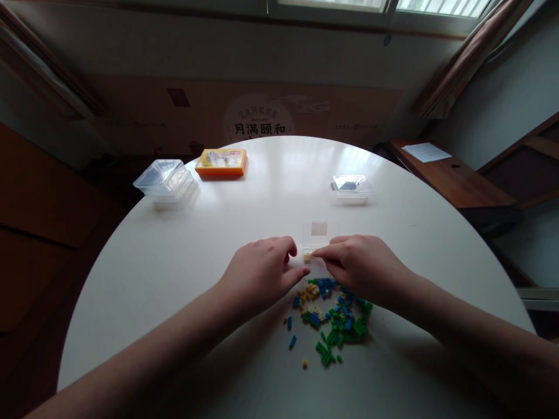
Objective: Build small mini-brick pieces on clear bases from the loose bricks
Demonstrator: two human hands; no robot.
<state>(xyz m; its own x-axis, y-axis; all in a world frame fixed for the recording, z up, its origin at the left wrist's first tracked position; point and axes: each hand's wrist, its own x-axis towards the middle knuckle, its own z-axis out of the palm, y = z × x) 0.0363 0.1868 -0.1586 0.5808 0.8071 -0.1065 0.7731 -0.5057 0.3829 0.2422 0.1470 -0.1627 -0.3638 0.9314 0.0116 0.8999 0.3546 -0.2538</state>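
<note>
A small clear plastic box (321,269) lies with its lid (319,228) folded back on the table, a few pale yellow pieces (307,256) inside its left part. My left hand (264,265) is at the box's left side, thumb and fingers apart, holding nothing. From the right, my right hand (360,262) reaches over the box. Its index finger is stretched out to the yellow pieces, and its thumb sits apart below. Just in front of the box is a loose pile of small building bricks, with green bricks (349,329), blue bricks (314,319) and yellow-orange bricks (308,293).
At the back left of the round white table (183,262) stand a clear container (168,183) with a tilted lid and an orange box (221,163). Another clear box (350,187) sits at the back right. A stray yellow brick (304,364) lies near me.
</note>
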